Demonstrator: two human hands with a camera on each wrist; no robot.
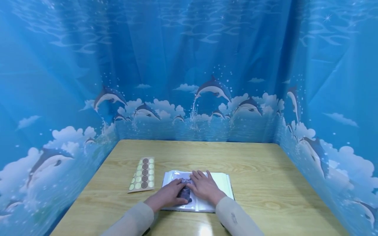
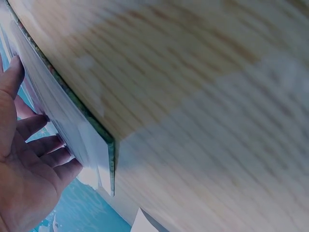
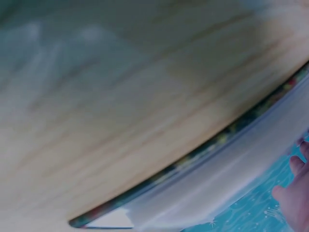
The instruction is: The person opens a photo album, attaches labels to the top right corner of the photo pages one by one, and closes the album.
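Note:
An album (image 1: 222, 183) with clear, glossy pages lies spread on the table in the head view. On its left page is a dark, greyish-purple picture (image 1: 184, 194), partly covered by fingers. My left hand (image 1: 168, 196) rests on that page, fingertips at the picture's left side. Flat across the middle of the album lies my right hand (image 1: 204, 186), thumb at the picture's right edge. The left wrist view shows the left hand (image 2: 29, 154) with extended fingers touching the album's pages (image 2: 77, 130). In the right wrist view, the right hand (image 3: 295, 195) shows only in part, above the album (image 3: 203, 188).
Left of the album lies a sheet of round stickers (image 1: 144, 173), pale green and brown. Both stand on a wooden table (image 1: 265, 183). Blue curtains (image 1: 165, 65) printed with dolphins hang behind the table and along both sides.

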